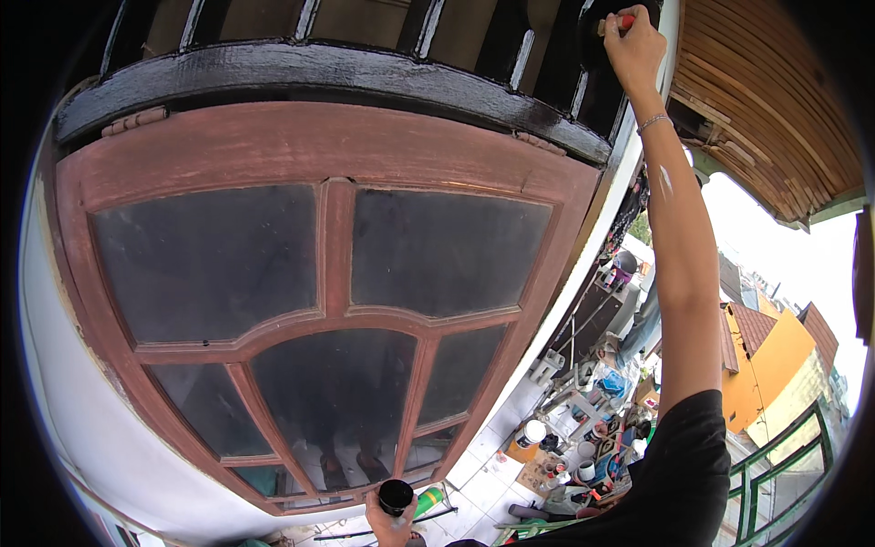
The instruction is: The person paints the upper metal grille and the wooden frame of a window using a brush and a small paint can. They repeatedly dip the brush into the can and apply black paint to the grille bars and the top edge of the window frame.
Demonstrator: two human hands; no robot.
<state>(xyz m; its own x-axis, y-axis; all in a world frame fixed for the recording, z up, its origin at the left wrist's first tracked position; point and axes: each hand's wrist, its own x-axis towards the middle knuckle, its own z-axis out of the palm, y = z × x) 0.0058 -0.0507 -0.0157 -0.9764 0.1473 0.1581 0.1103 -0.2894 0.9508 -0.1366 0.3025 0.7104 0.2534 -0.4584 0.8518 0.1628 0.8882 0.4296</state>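
Observation:
High at the upper right, my right hand (pixel 635 50) is closed round a paintbrush (pixel 626 22) with a red handle, at the black-painted slats of a wooden grille (pixel 428 29). My fingers partly cover the brush, and its bristle tip is hard to make out. Low in front of me, my left hand (pixel 387 527) grips a small cup (pixel 396 493) that looks black inside. Beneath the grille's glossy black rail (pixel 319 68) hangs a reddish-brown wooden window (pixel 337 246) with dark glass panes. White smears show on my right forearm.
A white wall (pixel 82 365) borders the window on the left. Paint pots, tools and other clutter (pixel 583 447) cover the tiled floor at the lower right. A green metal railing (pixel 775 474) stands beyond, and a slatted wooden ceiling (pixel 775 100) overhangs the right side.

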